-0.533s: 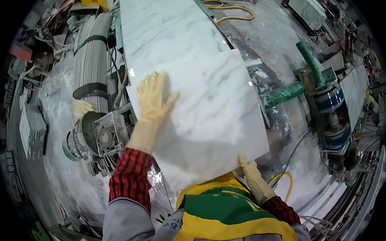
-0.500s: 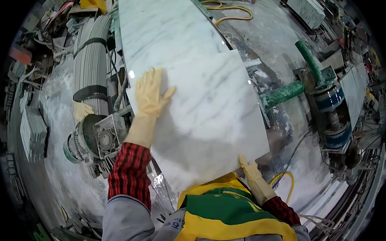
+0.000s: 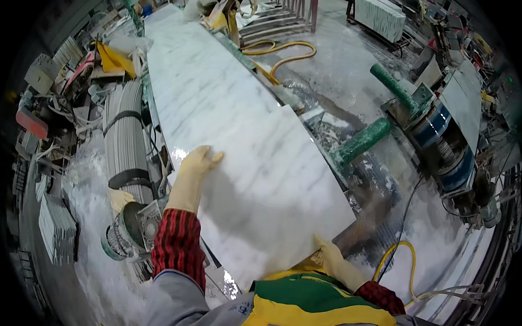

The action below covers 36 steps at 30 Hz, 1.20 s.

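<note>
A white, grey-veined marble slab (image 3: 271, 187) lies in front of me, over or against a longer marble slab (image 3: 201, 67) that runs away from me. My left hand (image 3: 193, 174), in a cream rubber glove, rests on the near slab close to its left side. Its thumb is apart from the other fingers, which look bent. At the near right corner my right hand (image 3: 335, 264), gloved alike, holds the slab's edge. The thumb is at the top face; the other fingers are partly hidden. My green and yellow apron (image 3: 302, 296) meets the near edge.
A bundle of grey strips (image 3: 124, 139) and a motor (image 3: 136, 230) stand left, with a spare cream glove (image 3: 119, 199) between. Green rollers (image 3: 364, 141) and blue machinery (image 3: 448, 153) are right. Yellow hoses (image 3: 406, 245) lie on the wet floor. Stacked tiles (image 3: 57, 230) stand far left.
My view has tilted up, showing more of the far slab. My left hand's fingers, stretched flat before, now look bent. My right hand has come further over the slab's near corner.
</note>
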### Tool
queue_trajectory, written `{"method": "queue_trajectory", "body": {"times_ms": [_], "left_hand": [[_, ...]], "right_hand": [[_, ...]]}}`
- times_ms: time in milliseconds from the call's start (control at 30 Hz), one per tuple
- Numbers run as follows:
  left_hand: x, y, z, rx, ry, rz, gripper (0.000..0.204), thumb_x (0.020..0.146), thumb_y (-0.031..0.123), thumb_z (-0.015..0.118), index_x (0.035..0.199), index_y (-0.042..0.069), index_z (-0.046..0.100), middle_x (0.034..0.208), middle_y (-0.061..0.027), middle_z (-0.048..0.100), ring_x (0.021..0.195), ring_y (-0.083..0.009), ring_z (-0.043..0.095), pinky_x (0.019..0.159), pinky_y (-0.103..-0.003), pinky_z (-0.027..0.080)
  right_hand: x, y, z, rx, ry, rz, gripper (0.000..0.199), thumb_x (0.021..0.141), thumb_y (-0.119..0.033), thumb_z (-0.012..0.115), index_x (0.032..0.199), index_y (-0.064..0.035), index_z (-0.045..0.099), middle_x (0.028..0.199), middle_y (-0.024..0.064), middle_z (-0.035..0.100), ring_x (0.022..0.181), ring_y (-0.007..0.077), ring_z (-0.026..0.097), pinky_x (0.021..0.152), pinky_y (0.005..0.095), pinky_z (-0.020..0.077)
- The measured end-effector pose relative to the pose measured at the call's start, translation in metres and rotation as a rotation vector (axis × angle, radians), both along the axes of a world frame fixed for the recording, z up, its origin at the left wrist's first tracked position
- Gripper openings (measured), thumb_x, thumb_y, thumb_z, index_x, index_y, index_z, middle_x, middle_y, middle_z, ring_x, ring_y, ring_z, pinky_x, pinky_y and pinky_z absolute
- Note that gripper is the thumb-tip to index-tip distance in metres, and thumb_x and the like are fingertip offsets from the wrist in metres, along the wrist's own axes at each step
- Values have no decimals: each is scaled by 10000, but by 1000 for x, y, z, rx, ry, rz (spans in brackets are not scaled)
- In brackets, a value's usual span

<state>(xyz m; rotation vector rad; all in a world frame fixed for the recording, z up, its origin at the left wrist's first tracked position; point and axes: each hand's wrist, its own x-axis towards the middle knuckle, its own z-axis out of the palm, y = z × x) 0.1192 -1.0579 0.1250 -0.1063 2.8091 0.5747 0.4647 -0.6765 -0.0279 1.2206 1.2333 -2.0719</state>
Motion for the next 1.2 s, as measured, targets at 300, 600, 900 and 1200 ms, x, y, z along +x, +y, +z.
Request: {"method": "queue_trajectory", "body": {"times_ms": [300, 600, 900, 1200], "left_hand": [[57, 81, 135, 74, 148, -11, 814, 896, 548, 857, 1475, 1, 693, 1426, -273, 738, 1288, -380, 726, 1070, -452, 567], [53, 241, 110, 406, 430, -115, 593, 931, 529, 830, 1143, -22, 776, 953, -170, 791, 864, -297, 717, 809, -445, 549], [80, 512, 38, 1027, 32, -96, 336, 1055, 318, 813, 1091, -14, 774, 936, -59, 762, 762, -147, 632, 677, -348, 516], [62, 671, -39, 455, -12, -329, 642, 1011, 590, 740, 1142, -35, 800, 1016, -191, 830, 927, -331, 790, 850, -457, 585]], "right_hand": [[22, 47, 63, -107, 141, -87, 494, 1152, -368, 677, 1513, -34, 640, 1512, 135, 623, 1291, 295, 650, 1085, 474, 562], [9, 230, 124, 473, 394, -463, 455, 1069, -403, 732, 1339, -37, 706, 1191, 95, 757, 904, 203, 674, 732, 401, 547], [34, 503, 210, 687, 453, -613, 465, 1014, -256, 802, 1406, -31, 694, 1253, 117, 762, 1097, 232, 732, 933, 428, 623], [57, 643, 140, 623, 295, -845, 537, 978, -270, 868, 1415, -15, 686, 1267, 118, 774, 1081, 257, 750, 922, 471, 631]]}}
